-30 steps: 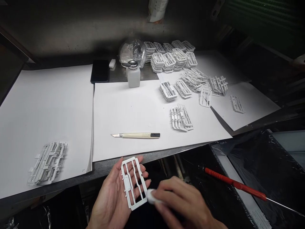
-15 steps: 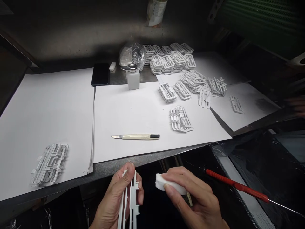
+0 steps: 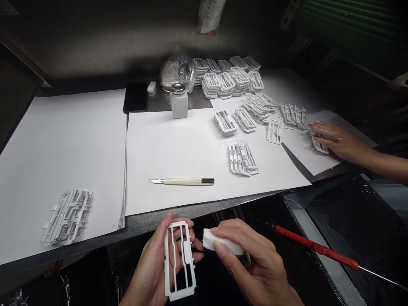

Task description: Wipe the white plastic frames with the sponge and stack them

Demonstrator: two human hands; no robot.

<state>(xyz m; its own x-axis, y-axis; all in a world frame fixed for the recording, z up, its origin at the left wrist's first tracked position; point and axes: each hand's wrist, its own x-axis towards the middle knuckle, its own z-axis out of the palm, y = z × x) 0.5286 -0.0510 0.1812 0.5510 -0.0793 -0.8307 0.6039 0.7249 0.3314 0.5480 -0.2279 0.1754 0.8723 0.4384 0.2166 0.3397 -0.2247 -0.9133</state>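
Observation:
A white plastic frame (image 3: 192,272) with thin lengthwise bars rests in my left hand (image 3: 153,259), its flat face turned up and the fingers curled behind it. Just to its right, my right hand (image 3: 255,255) pinches a white foam block (image 3: 208,239) between thumb and fingers; block and frame are apart. Beyond the table edge lies a craft knife (image 3: 181,181) on white paper, blade pointing left. A small pile of similar white frames (image 3: 242,159) sits right of the knife, and another pile (image 3: 67,216) lies on the left paper.
Stacks of white frames (image 3: 223,85) fill the back, beside a plastic bag (image 3: 178,72) and a pump bottle (image 3: 179,105). A black phone (image 3: 135,97) lies behind the paper. At right, a co-worker's hand (image 3: 338,140) is on some frames. A red-handled tool (image 3: 318,247) lies below.
My left hand has turned the frame from edge-on to face-up. My right hand with the foam block has shifted slightly left. A co-worker's hand has reached in from the right onto the frames there.

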